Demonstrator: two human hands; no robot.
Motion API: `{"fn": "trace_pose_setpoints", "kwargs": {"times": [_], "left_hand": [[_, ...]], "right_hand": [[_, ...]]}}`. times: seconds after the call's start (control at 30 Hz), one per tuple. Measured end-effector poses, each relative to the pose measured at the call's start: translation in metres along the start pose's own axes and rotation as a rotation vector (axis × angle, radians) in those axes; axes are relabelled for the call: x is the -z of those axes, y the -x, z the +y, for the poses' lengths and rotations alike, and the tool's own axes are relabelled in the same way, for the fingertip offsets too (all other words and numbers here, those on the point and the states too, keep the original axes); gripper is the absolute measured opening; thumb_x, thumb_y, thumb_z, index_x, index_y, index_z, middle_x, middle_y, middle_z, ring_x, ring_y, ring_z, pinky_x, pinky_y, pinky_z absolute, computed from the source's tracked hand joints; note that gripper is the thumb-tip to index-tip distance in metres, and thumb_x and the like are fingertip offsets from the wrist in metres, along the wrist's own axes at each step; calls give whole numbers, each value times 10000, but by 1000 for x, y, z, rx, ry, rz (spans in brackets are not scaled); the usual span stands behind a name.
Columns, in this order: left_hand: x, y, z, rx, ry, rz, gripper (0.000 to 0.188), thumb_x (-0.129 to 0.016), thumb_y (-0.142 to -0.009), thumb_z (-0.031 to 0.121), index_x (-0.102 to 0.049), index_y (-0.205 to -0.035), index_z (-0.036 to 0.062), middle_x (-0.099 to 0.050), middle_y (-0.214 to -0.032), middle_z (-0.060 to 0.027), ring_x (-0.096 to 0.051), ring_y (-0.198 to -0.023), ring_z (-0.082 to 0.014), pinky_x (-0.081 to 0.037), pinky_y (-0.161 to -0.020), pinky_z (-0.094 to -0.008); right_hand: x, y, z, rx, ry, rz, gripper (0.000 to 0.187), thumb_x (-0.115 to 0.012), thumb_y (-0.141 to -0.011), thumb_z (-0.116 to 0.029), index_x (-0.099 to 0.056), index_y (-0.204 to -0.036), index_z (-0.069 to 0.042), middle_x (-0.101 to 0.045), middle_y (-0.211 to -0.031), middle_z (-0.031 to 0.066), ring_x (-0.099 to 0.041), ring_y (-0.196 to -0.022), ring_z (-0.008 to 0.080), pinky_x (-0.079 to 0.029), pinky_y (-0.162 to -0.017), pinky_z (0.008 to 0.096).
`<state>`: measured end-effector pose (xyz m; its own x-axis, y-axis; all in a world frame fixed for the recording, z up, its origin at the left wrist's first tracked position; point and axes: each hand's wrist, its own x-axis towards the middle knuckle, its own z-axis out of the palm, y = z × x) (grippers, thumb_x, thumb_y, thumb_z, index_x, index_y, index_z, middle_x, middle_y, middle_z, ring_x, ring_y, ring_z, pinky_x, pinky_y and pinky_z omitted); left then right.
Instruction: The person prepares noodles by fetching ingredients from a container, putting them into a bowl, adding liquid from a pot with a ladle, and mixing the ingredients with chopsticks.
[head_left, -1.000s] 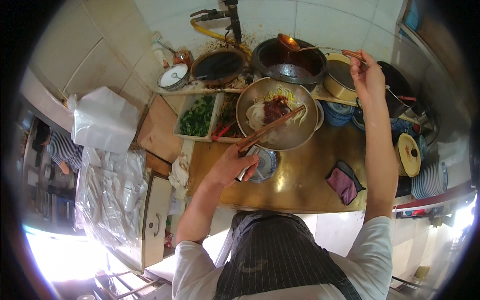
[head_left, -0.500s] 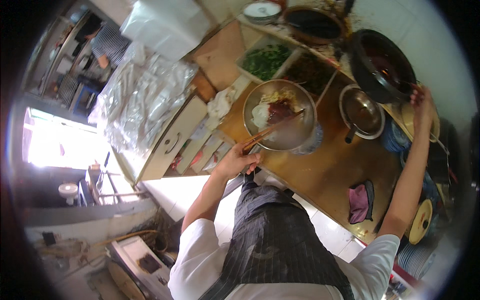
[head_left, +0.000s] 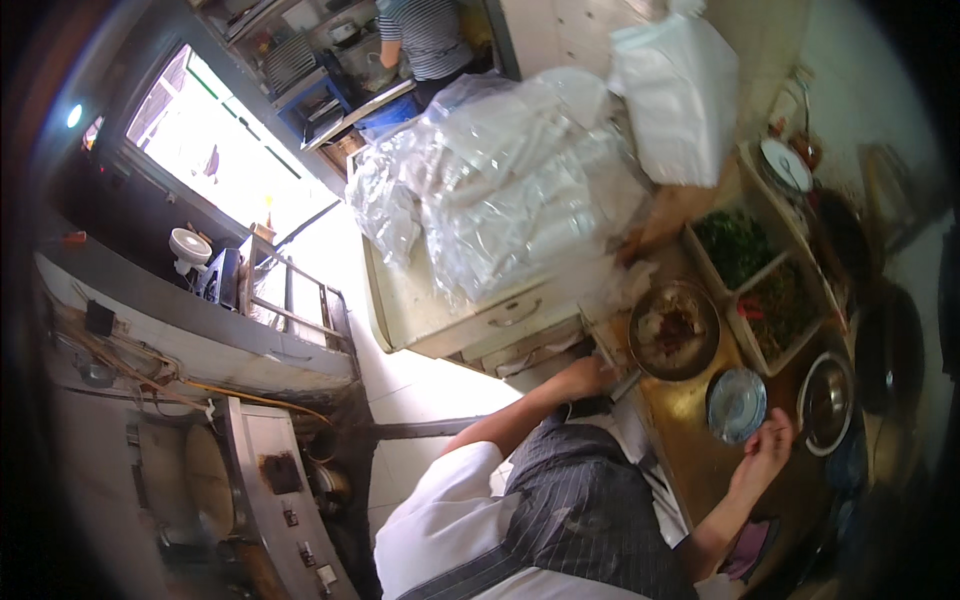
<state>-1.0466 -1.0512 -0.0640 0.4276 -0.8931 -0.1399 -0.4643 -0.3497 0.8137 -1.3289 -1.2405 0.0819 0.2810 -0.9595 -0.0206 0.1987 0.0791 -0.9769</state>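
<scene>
A metal bowl (head_left: pixel 708 362) holds pale food with dark red sauce in its middle. My left hand (head_left: pixel 592 376) is just left of it, by the counter's front edge; its fingers are blurred, so I cannot make out their grip or any chopsticks. Closer to me stands a blue-and-white bowl (head_left: pixel 737 405), seen from above. My right hand (head_left: pixel 766 452) is at this bowl's right side, fingers slightly bent and apart, with nothing visible in them. Whether the fingertips touch the rim is unclear.
A divided container (head_left: pixel 785 262) of chopped greens and a reddish mix lies behind the bowls. Right of them stand a metal basin (head_left: pixel 848 400) and a dark pot (head_left: pixel 890 345). Clear plastic (head_left: pixel 520 190) covers the left cabinet. A person in stripes (head_left: pixel 428 40) works far off.
The view has swung left. My right hand has come from the dark pot to the blue-and-white bowl. My left hand, earlier holding chopsticks over the metal bowl, is now at the counter edge.
</scene>
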Motion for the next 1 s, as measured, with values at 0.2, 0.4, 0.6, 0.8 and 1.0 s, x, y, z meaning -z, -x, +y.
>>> {"fn": "trace_pose_setpoints", "kwargs": {"times": [0.2,0.4,0.6,0.8,1.0], "left_hand": [[342,60,114,-305,344,608,199,-522,-907,158,-623,-893,-12,-634,-812,-101,-600,-773,-162,-484,-713,-316],[525,-35,-4,-85,-440,493,224,-583,-835,138,-659,-1043,101,-682,-951,-104,-638,-871,-281,-494,-771,-339],[530,-52,-3,54,-108,285,220,-568,-859,128,-645,-1057,69,-666,-991,-102,-638,-898,-226,-505,-811,-322],[529,-32,8,-115,25,169,251,-555,-902,185,-617,-1112,63,-642,-1043,-96,-587,-1026,-197,-461,-893,-307],[508,-50,18,-142,48,303,247,-558,-901,186,-607,-1109,61,-627,-1106,-90,-568,-1056,-230,-439,-890,-307]], "right_hand": [[-110,27,14,-30,170,-166,186,-542,-846,-20,-570,-1023,-69,-496,-817,-21,-442,-596,51,-343,-494,175],[-190,41,17,-8,253,-240,175,-561,-843,-13,-563,-1011,-62,-492,-808,-42,-424,-613,26,-337,-492,171],[-213,42,29,58,304,-279,137,-574,-853,-36,-566,-987,-67,-479,-792,-44,-427,-583,29,-369,-479,185],[-207,34,66,116,472,-355,152,-574,-844,-16,-562,-992,-51,-493,-788,-34,-445,-590,39,-372,-485,194],[-276,38,23,107,381,-508,105,-585,-832,-5,-586,-934,-31,-509,-793,-9,-462,-705,75,-393,-641,200]]}}
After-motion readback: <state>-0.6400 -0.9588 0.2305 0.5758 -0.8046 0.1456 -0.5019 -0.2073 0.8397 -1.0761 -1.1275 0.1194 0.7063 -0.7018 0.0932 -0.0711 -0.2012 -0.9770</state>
